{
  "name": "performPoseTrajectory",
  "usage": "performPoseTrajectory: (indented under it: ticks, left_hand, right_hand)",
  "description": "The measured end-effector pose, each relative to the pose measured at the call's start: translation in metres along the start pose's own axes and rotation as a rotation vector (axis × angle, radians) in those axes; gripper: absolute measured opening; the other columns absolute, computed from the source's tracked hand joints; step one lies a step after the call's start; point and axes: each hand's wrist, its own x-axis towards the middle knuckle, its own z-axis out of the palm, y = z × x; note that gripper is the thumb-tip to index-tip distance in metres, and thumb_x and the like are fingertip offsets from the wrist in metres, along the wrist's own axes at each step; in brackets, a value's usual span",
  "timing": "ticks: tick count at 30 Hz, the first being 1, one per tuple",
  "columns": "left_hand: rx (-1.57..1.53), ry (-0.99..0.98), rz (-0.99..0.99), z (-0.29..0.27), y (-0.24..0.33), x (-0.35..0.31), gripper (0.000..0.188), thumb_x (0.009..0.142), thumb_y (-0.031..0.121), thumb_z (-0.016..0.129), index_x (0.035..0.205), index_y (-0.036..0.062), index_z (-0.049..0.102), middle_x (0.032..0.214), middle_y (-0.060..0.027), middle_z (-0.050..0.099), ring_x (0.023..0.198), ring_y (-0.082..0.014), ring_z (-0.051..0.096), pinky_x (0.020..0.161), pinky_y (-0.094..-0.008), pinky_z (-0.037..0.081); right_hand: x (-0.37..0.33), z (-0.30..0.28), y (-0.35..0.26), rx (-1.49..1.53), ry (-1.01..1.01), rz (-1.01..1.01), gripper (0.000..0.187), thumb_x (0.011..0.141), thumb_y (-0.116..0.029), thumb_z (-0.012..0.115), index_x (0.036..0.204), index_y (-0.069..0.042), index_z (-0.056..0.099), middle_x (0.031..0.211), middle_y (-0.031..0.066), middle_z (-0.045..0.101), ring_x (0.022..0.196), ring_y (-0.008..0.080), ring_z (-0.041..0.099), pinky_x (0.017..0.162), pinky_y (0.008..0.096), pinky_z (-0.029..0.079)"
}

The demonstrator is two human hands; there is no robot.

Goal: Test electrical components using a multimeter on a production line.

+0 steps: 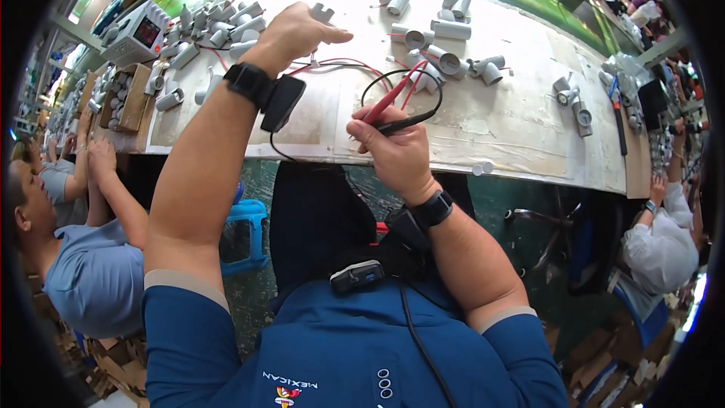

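Observation:
My left hand [297,32] is over the table with its thumb stretched out to the right. Its other fingers are mostly hidden, seemingly curled round a grey cylindrical housing [322,13] whose notched end shows beyond the hand. Below that hand hangs a small white connector [314,57] on thin wires. My right hand [393,143], closed near the table's front edge, pinches a red test probe [393,94] and a black test probe [404,124] together. Their red and black leads loop across the tabletop toward the left.
Grey cylinders [453,29] lie in groups on the white table [529,121]. At the left are a grey device with a display [143,32] and a cardboard box [136,98]. A screwdriver-like tool [618,117] lies right. A blue stool [245,238] stands below; people sit on both sides.

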Motion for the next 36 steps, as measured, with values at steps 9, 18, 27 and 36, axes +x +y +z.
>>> performPoseTrajectory:
  ticks: [9, 18, 27, 36]
  left_hand:
    - [-0.678, 0.214, -0.066, 0.002, -0.047, -0.093, 0.053, 0.094, 0.025, 0.078, 0.134, 0.0014, 0.053, 0.095, -0.0083, 0.069, 0.079, -0.0123, 0.064, 0.066, -0.0299, 0.053]
    - [-1.429, 0.200, -0.346, 0.039, -0.060, -0.212, 0.034, 0.101, 0.010, 0.064, 0.131, 0.0033, 0.050, 0.109, -0.0131, 0.066, 0.090, -0.0244, 0.069, 0.083, -0.0433, 0.063]
    - [-1.723, 0.039, -0.547, 0.075, -0.098, -0.240, 0.034, 0.100, 0.023, 0.072, 0.124, 0.0029, 0.059, 0.103, -0.0102, 0.069, 0.087, -0.0215, 0.068, 0.078, -0.0360, 0.061]
    - [-1.717, 0.067, -0.632, 0.089, -0.101, -0.243, 0.032, 0.098, 0.030, 0.075, 0.114, 0.0033, 0.067, 0.099, -0.0090, 0.070, 0.082, -0.0175, 0.067, 0.074, -0.0319, 0.058]
  right_hand:
    - [0.003, 0.004, -0.002, -0.003, 0.002, 0.007, 0.013, 0.096, -0.009, 0.075, 0.103, 0.001, 0.073, 0.087, 0.0056, 0.073, 0.072, 0.0098, 0.065, 0.062, 0.0236, 0.053]
    - [0.007, 0.006, -0.004, 0.053, 0.002, 0.045, 0.014, 0.097, -0.009, 0.074, 0.104, 0.002, 0.072, 0.087, 0.0077, 0.073, 0.072, 0.0103, 0.064, 0.061, 0.0233, 0.052]
    - [0.012, 0.026, -0.009, -0.039, -0.066, 0.092, 0.013, 0.097, -0.010, 0.074, 0.103, 0.001, 0.072, 0.085, 0.0069, 0.072, 0.071, 0.0094, 0.064, 0.059, 0.0224, 0.051]
    - [0.017, 0.047, -0.004, -0.258, -0.145, 0.142, 0.013, 0.096, -0.013, 0.076, 0.102, -0.001, 0.073, 0.083, 0.0031, 0.072, 0.064, 0.0068, 0.062, 0.055, 0.0207, 0.050]
